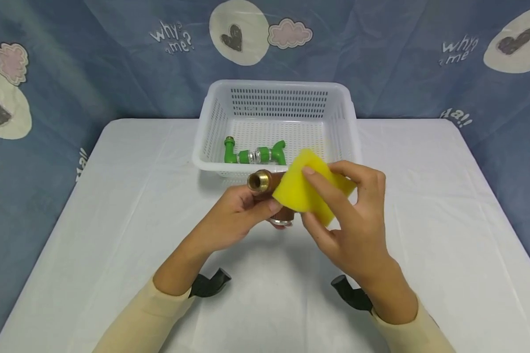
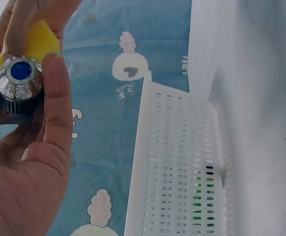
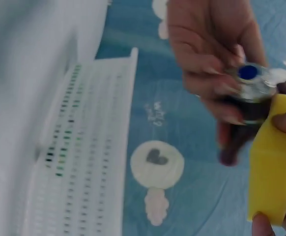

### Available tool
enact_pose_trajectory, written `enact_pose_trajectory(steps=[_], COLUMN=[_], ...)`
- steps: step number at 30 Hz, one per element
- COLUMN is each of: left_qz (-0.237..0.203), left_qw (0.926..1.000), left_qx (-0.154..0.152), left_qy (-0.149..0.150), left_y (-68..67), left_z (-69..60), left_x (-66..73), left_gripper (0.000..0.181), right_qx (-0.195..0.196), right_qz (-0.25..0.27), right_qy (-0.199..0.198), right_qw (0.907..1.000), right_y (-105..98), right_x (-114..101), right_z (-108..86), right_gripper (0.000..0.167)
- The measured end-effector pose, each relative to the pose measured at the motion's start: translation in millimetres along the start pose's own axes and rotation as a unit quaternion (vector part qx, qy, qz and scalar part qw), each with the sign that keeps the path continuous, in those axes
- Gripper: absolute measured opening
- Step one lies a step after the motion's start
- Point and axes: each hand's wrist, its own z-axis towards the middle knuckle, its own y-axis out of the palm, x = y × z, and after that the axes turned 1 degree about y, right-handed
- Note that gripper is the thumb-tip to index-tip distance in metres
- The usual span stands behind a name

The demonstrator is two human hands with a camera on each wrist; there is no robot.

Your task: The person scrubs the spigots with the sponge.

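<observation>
Held up in front of the basket is a brown pipe valve point(image 1: 285, 214) with a brass threaded end. My left hand point(image 1: 234, 215) grips it, thumb on the near side. In the left wrist view its chrome knob point(image 2: 17, 88) shows a blue cap, with the fingers around it. My right hand point(image 1: 353, 220) pinches a yellow sponge point(image 1: 306, 184) between thumb and fingers. The sponge lies over the valve's right side in the head view and hides part of it. From the right wrist, the sponge point(image 3: 273, 162) appears bent beside the valve.
A white plastic basket point(image 1: 276, 167) with slotted walls stands at the back of the white-covered table point(image 1: 115, 220). Inside, near its front wall, lie green pipe fittings point(image 1: 265, 155) with clear or silvery parts. A blue printed cloth point(image 1: 137, 73) hangs behind the table.
</observation>
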Motion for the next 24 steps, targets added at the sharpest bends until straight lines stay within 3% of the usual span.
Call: enact_pose_trajectory(steps=[4, 8, 13, 18, 24], left_qz=[-0.003, 0.001, 0.007, -0.003, 0.026], left_qw=[1.0000, 1.0000, 1.0000, 1.0000, 0.9995], left_qx=[-0.005, -0.001, -0.001, -0.001, -0.004], left_qy=[-0.001, -0.008, 0.006, 0.008, -0.016], left_y=[-0.1, -0.7, -2.0, -1.3, -0.2], left_z=[0.5, 1.4, 1.0, 0.6, -1.3], left_x=[1.4, 2.2, 2.7, 1.1, 1.8], left_gripper=[0.037, 0.038, 0.036, 0.038, 0.041], right_qx=[-0.020, -0.034, -0.049, -0.027, 0.014], right_qz=[-0.013, -0.039, -0.059, -0.042, 0.024], right_qy=[-0.010, 0.007, 0.035, 0.038, -0.015], right_qw=[0.9997, 0.9987, 0.9964, 0.9980, 0.9995], right_y=[2, 0, -5, -8, -2], right_x=[3, 10, 17, 14, -3], right_z=[0.6, 0.0, 0.1, 1.7, 3.7], right_gripper=[0.044, 0.047, 0.046, 0.043, 0.038])
